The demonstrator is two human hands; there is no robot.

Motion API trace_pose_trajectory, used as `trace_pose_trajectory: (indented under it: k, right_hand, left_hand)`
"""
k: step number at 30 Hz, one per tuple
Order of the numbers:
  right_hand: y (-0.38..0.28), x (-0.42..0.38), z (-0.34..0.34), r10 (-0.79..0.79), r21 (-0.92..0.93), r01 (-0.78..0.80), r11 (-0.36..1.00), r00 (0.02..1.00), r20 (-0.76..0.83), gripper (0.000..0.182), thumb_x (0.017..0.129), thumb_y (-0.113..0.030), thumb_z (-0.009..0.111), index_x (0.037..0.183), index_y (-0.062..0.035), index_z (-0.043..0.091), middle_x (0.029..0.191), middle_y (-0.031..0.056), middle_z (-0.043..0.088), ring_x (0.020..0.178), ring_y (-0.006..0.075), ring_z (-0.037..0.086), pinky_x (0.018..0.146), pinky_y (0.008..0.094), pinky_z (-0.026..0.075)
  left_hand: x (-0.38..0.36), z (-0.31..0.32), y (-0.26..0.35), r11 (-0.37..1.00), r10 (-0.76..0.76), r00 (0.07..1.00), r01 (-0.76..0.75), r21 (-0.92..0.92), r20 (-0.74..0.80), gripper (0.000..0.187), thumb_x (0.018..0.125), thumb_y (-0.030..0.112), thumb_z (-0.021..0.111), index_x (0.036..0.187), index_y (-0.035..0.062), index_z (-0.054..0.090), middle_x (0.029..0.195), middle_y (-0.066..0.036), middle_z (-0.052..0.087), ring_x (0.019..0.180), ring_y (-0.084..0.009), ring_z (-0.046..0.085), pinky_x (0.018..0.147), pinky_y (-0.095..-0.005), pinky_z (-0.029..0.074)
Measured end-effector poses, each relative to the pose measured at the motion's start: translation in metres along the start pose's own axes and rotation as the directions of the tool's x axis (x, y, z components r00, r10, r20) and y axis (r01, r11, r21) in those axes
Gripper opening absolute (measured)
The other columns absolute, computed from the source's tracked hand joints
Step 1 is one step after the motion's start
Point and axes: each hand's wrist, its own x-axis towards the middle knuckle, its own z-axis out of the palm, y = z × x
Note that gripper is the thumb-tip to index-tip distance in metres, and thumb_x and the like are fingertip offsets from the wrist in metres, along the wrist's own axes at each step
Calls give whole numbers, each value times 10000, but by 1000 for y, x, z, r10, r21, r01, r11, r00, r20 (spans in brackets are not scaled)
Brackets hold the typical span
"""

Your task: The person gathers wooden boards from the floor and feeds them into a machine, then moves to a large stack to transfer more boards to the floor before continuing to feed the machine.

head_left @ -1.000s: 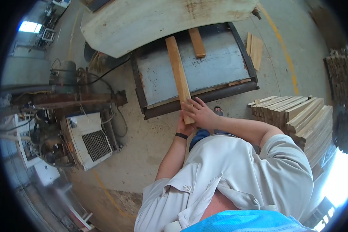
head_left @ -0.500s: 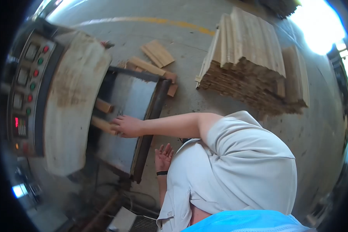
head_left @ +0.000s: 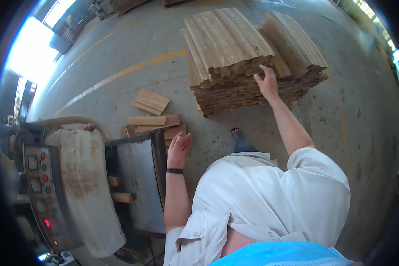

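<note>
My right hand [head_left: 267, 84] is open, thumb and fingers apart, at the near end of a large stack of wooden boards [head_left: 230, 40]; it overlaps the board ends in this view. My left hand [head_left: 180, 145], with a dark band at the wrist, is raised with loosely bent fingers and holds nothing. It is beside the edge of a metal machine table [head_left: 139, 181]. Two short wood pieces stick out from under the machine's pale cover [head_left: 86, 177]: a nearer piece [head_left: 122, 197] and a farther piece [head_left: 114, 181].
A control panel [head_left: 44, 186] with red and green buttons and a lit red display is on the machine's left. Loose short boards [head_left: 150, 102] lie on the floor beyond the table, with more boards piled below them. My foot [head_left: 236, 133] is on the concrete floor.
My right hand has left the wood piece on the machine table and swung right to the stack. My left hand has risen beside the table. The view has turned towards the stack.
</note>
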Motion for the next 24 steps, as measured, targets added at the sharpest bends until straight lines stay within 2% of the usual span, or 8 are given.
trace_pose_trajectory:
  k: [2, 7, 10, 12, 15, 18, 19, 24]
  right_hand:
    - [34, 25, -9, 117, -31, -118, 992, 992, -39, 531, 832, -259, 745, 1293, -67, 565, 1218, 194, 595, 1169, 377, 545, 1009, 453, 442]
    - [103, 98, -4, 129, -96, -139, 986, 987, -96, 635, 843, -359, 740, 1349, -45, 521, 1264, 224, 578, 1229, 389, 516, 1028, 459, 432]
    - [146, 148, 13, 232, -20, -231, 973, 969, 85, 649, 873, -373, 729, 1385, -43, 506, 1331, 188, 546, 1189, 303, 564, 1016, 403, 443]
    - [164, 181, 23, 318, 228, -534, 814, 738, 595, 679, 876, -365, 737, 1413, -32, 488, 1399, 156, 516, 1221, 240, 546, 1022, 376, 436]
    - [166, 202, 41, 273, 393, -677, 622, 658, 702, 742, 875, -287, 750, 1476, -27, 403, 1445, 130, 480, 1243, 197, 519, 1040, 353, 421]
    - [152, 197, 42, 162, 530, -715, 455, 652, 741, 821, 875, -190, 741, 1535, -28, 280, 1458, 128, 463, 1285, 210, 492, 1083, 342, 384]
    - [153, 194, 40, 159, 526, -720, 453, 646, 747, 821, 875, -190, 741, 1535, -28, 280, 1458, 128, 463, 1285, 210, 492, 1083, 342, 384]
    - [156, 184, 31, 90, 542, -643, 541, 685, 723, 920, 862, -120, 736, 1575, -48, 159, 1505, 139, 400, 1368, 218, 405, 1133, 321, 316]
  left_hand:
    - [40, 31, 17, 998, 12, 1000, -12, 54, 13, 503, 1024, 334, 536, 1404, 23, 429, 1293, -176, 617, 1144, -260, 609, 977, -403, 491]
    - [157, 113, 52, 977, 97, 994, -87, 193, -44, 521, 1017, 341, 546, 1410, 15, 439, 1257, -165, 631, 1111, -247, 621, 940, -372, 516]
    - [230, 148, 65, 918, 205, 970, -144, 369, -132, 564, 993, 364, 595, 1411, 15, 447, 1232, -132, 642, 1057, -227, 638, 920, -357, 514]
    - [268, 168, 75, 901, 154, 983, -98, 424, -100, 596, 965, 404, 636, 1379, 3, 484, 1180, -105, 655, 1014, -207, 641, 897, -337, 510]
    - [320, 181, 69, 882, 76, 997, -71, 465, 7, 634, 937, 457, 651, 1315, -38, 532, 1112, -84, 662, 943, -176, 622, 811, -320, 500]
    - [339, 191, 58, 719, 178, 975, -37, 694, -133, 662, 900, 496, 680, 1209, -82, 588, 1084, -159, 685, 982, -238, 656, 840, -360, 514]
    - [339, 193, 57, 599, 200, 961, 33, 800, -190, 677, 886, 499, 695, 1189, -97, 589, 1083, -185, 687, 993, -261, 665, 845, -376, 516]
    - [323, 207, 61, 672, 241, 949, -12, 740, -203, 657, 866, 446, 733, 1172, -115, 580, 1087, -219, 688, 1005, -293, 676, 858, -381, 518]
